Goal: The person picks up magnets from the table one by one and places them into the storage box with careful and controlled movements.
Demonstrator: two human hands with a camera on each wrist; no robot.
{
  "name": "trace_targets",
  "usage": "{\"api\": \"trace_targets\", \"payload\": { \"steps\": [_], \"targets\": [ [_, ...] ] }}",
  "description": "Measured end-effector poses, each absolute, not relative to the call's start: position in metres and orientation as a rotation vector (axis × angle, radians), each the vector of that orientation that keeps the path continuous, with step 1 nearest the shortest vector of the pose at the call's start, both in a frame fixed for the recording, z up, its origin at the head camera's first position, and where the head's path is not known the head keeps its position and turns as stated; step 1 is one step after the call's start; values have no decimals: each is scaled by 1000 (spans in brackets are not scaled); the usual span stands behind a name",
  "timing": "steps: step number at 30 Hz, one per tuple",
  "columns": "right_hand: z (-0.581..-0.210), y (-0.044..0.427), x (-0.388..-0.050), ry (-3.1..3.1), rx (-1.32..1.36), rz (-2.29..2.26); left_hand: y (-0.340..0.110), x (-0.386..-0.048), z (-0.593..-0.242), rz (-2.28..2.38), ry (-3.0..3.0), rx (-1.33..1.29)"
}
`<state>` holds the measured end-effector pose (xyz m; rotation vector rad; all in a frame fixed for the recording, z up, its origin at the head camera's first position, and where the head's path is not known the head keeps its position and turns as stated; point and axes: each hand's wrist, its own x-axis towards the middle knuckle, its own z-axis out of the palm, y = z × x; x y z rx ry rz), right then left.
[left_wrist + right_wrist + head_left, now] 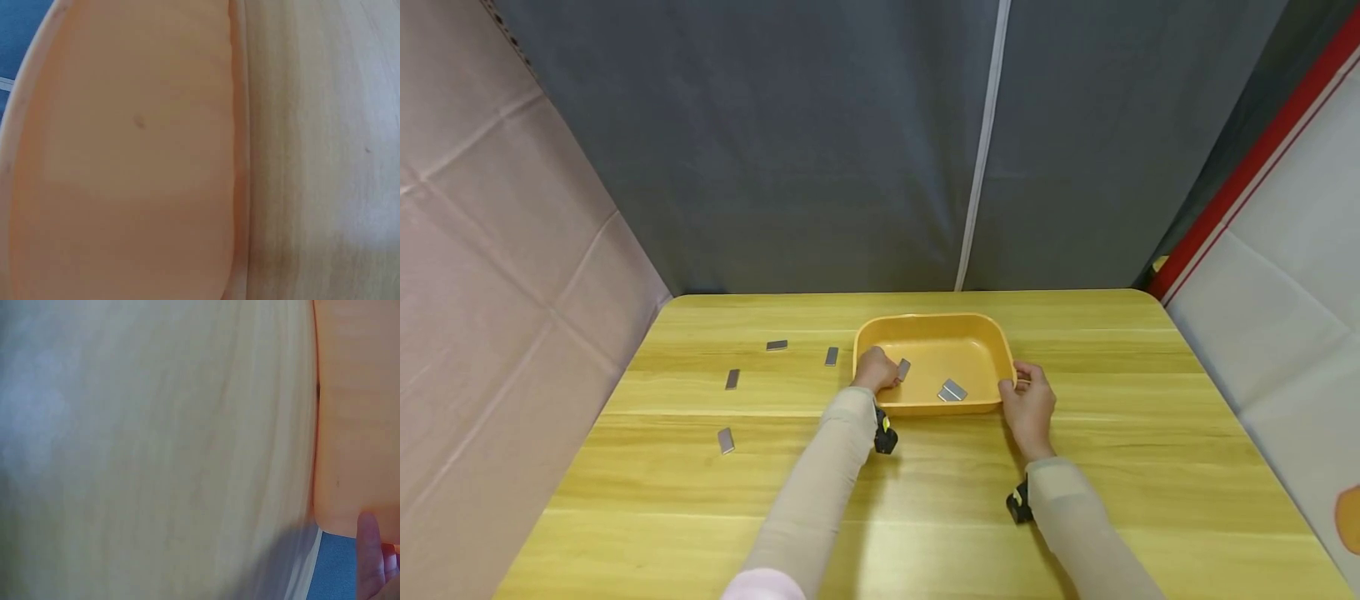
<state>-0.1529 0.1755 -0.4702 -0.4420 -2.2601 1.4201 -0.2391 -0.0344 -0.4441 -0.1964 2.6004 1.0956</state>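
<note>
A yellow-orange plastic tray (925,409) stands on the wooden table. Inside it, two small flat grey rectangular blocks (955,388) lie overlapping near the front wall. My left hand (874,370) reaches over the tray's left end with curled fingers, and another grey block (904,369) shows at its fingertips, apparently pinched. My right hand (1030,404) grips the tray's right rim near the front corner. In the right wrist view the thumb (370,553) lies against the tray wall (362,444). The left wrist view shows the tray interior (134,187) but no fingers.
Several more grey blocks lie scattered on the table left of the tray, among them one close beside it (831,356) and one nearer the front (726,440). A dark grey curtain (775,150) hangs behind the table (940,533); pale sheets flank both sides.
</note>
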Motion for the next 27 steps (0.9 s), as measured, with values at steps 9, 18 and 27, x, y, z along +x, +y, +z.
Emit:
{"api": "trace_targets", "payload": {
  "steps": [9, 18, 27],
  "targets": [
    [-469, 175, -152, -2274, -459, 1425, -35, -238, -449, 1048, 2708, -107],
    [-469, 175, -151, -2268, -461, 1436, -33, -237, -449, 1012, 2743, -158],
    [-468, 174, -151, -2256, -455, 1455, -33, -237, -449, 1011, 2767, -149]
  ]
}}
